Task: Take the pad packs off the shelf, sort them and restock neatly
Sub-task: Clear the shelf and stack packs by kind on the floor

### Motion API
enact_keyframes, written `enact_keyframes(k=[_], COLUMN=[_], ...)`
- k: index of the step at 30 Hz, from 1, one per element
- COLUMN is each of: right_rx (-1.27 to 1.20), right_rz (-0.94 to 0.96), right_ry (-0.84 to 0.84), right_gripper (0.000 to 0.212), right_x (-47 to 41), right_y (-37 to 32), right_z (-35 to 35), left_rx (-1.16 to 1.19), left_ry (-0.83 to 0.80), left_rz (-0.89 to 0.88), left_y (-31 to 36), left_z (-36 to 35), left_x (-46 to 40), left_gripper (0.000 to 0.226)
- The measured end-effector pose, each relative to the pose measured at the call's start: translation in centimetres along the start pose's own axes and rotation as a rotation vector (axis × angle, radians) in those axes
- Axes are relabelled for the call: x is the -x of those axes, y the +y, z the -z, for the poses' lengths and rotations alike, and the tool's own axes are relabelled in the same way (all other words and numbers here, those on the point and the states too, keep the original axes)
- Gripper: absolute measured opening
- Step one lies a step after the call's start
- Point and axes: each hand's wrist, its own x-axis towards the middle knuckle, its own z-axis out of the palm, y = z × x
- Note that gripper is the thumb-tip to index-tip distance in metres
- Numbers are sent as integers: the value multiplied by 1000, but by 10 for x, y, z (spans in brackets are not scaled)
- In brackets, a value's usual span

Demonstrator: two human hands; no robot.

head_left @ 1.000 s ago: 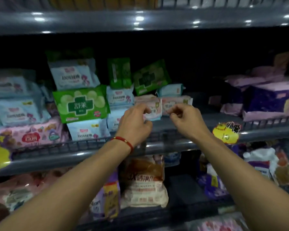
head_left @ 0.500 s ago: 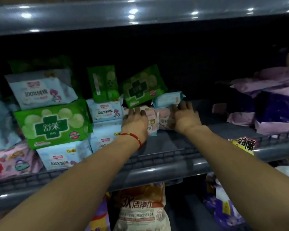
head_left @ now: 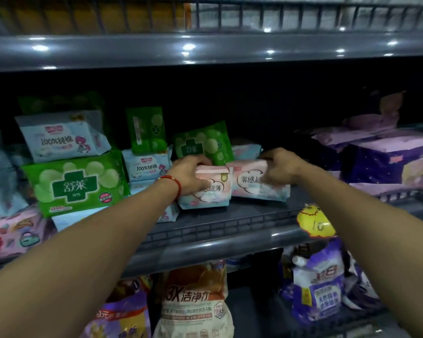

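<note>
Two pink-and-white pad packs stand side by side on the grey shelf (head_left: 230, 223). My left hand (head_left: 188, 175), with a red string at the wrist, grips the left pink pack (head_left: 213, 193) from above. My right hand (head_left: 280, 167) grips the right pink pack (head_left: 252, 184) at its upper right. Behind them lean a green pad pack (head_left: 205, 142) and a pale blue pack (head_left: 246, 150). A large green pack (head_left: 76, 184) and light blue packs (head_left: 64, 136) are stacked to the left.
Purple and pink packs (head_left: 386, 159) fill the shelf's right side. A yellow price tag (head_left: 315, 223) hangs on the shelf's front rail. Detergent bags (head_left: 193, 303) sit on the shelf below. Another shelf (head_left: 205, 48) runs overhead.
Both hands have reached from the shelf's front edge to the two pink packs and taken hold of them. The packs now stand nearer the front, and the view has moved closer.
</note>
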Motion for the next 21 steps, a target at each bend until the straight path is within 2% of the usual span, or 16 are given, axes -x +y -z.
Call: enact_keyframes(k=[5, 8, 14, 19, 21], right_rx=[-167, -291, -703, -1154, -1221], right_rz=[68, 72, -45, -167, -228], right_ry=[-2, 40, 151, 121, 138], right_gripper=[64, 45, 26, 49, 42], right_x=[29, 55, 125, 199, 232], right_y=[9, 16, 48, 90, 111], right_z=[45, 67, 84, 67, 58], left_rx=[380, 669, 864, 1017, 1070], left_ry=[-45, -63, -80, -218, -288], left_rz=[97, 224, 328, 321, 323], left_y=[12, 18, 42, 114, 149], left_z=[23, 27, 19, -30, -64], left_x=[19, 33, 67, 102, 114], left_gripper=[50, 53, 33, 29, 25])
